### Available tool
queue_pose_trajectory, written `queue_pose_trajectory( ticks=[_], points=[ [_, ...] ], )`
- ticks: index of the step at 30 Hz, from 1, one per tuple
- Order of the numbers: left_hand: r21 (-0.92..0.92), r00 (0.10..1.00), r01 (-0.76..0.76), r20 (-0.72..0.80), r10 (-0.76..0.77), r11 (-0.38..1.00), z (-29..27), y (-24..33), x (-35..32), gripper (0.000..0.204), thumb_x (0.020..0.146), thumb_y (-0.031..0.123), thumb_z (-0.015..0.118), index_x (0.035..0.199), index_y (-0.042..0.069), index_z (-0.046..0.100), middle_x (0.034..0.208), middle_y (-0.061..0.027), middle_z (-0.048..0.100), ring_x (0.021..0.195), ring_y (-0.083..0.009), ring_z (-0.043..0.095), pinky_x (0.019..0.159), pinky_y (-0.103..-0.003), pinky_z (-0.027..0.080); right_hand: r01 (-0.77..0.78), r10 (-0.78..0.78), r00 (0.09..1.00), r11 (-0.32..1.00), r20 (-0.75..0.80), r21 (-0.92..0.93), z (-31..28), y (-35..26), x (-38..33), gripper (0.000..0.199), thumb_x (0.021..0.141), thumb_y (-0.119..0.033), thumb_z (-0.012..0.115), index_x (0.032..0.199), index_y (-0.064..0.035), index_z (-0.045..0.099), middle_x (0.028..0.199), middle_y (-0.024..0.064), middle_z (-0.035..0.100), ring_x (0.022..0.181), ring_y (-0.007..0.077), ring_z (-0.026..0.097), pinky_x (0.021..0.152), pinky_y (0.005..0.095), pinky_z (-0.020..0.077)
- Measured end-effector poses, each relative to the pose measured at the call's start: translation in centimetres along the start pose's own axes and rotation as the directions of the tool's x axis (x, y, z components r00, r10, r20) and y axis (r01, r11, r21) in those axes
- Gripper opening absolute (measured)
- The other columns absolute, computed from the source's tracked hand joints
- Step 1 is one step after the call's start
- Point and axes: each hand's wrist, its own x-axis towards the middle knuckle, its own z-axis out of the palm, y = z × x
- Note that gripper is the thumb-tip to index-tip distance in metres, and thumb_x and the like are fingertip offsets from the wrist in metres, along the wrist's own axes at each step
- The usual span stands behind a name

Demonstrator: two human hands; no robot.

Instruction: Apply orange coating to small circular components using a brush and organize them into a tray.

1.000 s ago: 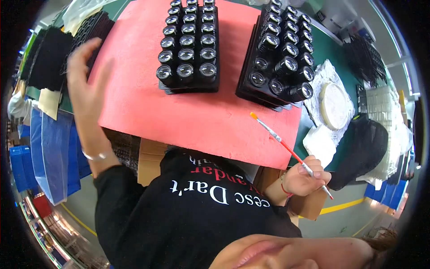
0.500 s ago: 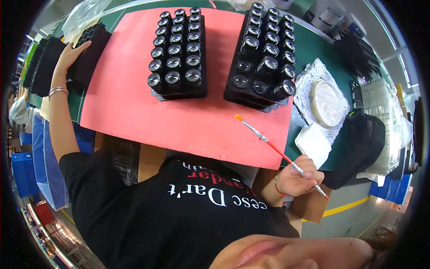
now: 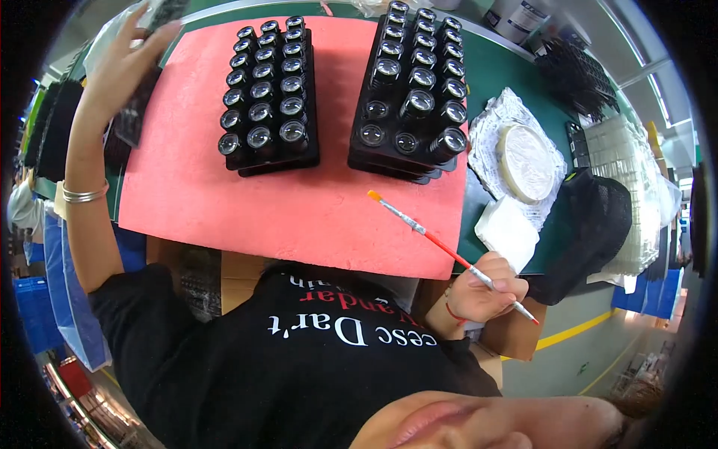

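Note:
My left hand (image 3: 120,71) is raised at the far left, its fingers closed on a thin black tray (image 3: 140,112) seen nearly edge-on and blurred. In my right hand (image 3: 488,290), near the front right corner of the pink mat, is a slim paintbrush (image 3: 426,233) with a red handle and orange bristles pointing to the far left. On the mat stand two stacks of black trays, the left stack (image 3: 308,153) and the right stack (image 3: 366,161). Both carry rows of black cylinders with clear lens tops. Some cylinders in the right stack's near rows sit lower than the others.
The pink mat (image 3: 247,221) covers much of the green table (image 3: 497,71). To its right are a round wrapped dish (image 3: 527,165) on crumpled wrapping, a white wipe pad (image 3: 508,232) and a black cap (image 3: 598,224). More black trays (image 3: 576,75) stand at the far right, more (image 3: 56,127) at the far left.
My left hand has come up from the left tray pile with a black tray in its fingers. My right hand still holds the paintbrush. The whole view has shifted slightly.

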Motion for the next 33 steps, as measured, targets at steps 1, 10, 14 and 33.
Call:
queue_pose_trajectory(
  ticks=[1, 10, 14, 33],
  points=[
    [0.050, 0.994, -0.009, 0.111, 0.003, 0.999, 0.0, 1.9, -0.5, 0.069, 0.078, 0.050, 0.051, 0.130, 0.008, 0.033, 0.109, -0.0168, 0.050, 0.095, -0.0187, 0.051, 0.084, -0.026, 0.036, -0.002, 0.002, 1.000, 1.000, -0.006, 0.013, -0.1, 0.1, -0.1, 0.027, 0.091, -0.026, 0.033, 0.075, -0.0049, 0.038, 0.047, 0.0043, 0.039, 0.039, 0.0113, 0.034, 0.043, 0.0236, 0.0254],
    [0.356, 0.958, -0.136, 0.284, 0.032, 0.924, 3.1, 11.5, -0.3, 0.083, 0.071, 0.064, 0.045, 0.130, 0.007, 0.030, 0.111, -0.0267, 0.048, 0.102, -0.0397, 0.048, 0.089, -0.039, 0.036, 0.009, -0.009, 1.000, 1.000, -0.011, 0.018, -0.1, -0.3, 0.1, 0.028, 0.091, -0.026, 0.034, 0.074, -0.0047, 0.038, 0.046, 0.0038, 0.038, 0.039, 0.0119, 0.035, 0.042, 0.0238, 0.0263],
    [0.438, 0.949, -0.161, 0.316, 0.016, 0.884, 4.2, 11.2, 0.0, 0.087, 0.070, 0.065, 0.045, 0.129, 0.003, 0.030, 0.109, -0.0282, 0.050, 0.099, -0.0397, 0.051, 0.086, -0.040, 0.039, 0.006, -0.007, 1.000, 0.999, 0.007, 0.034, 0.2, -0.4, 0.1, 0.029, 0.091, -0.028, 0.034, 0.074, -0.0048, 0.038, 0.045, 0.0040, 0.038, 0.038, 0.0121, 0.034, 0.042, 0.0238, 0.0275],
    [0.302, 0.891, -0.420, 0.315, 0.326, 0.856, 5.6, 3.1, 0.4, 0.035, 0.088, 0.030, 0.035, 0.084, 0.002, 0.055, 0.075, -0.0129, 0.055, 0.058, -0.0213, 0.054, 0.054, -0.032, 0.043, -0.031, 0.028, 0.999, 0.996, 0.035, 0.088, -0.4, -0.5, 0.2, 0.029, 0.091, -0.030, 0.033, 0.074, -0.0067, 0.038, 0.044, 0.0023, 0.038, 0.037, 0.0109, 0.033, 0.042, 0.0235, 0.0250]
  ],
)
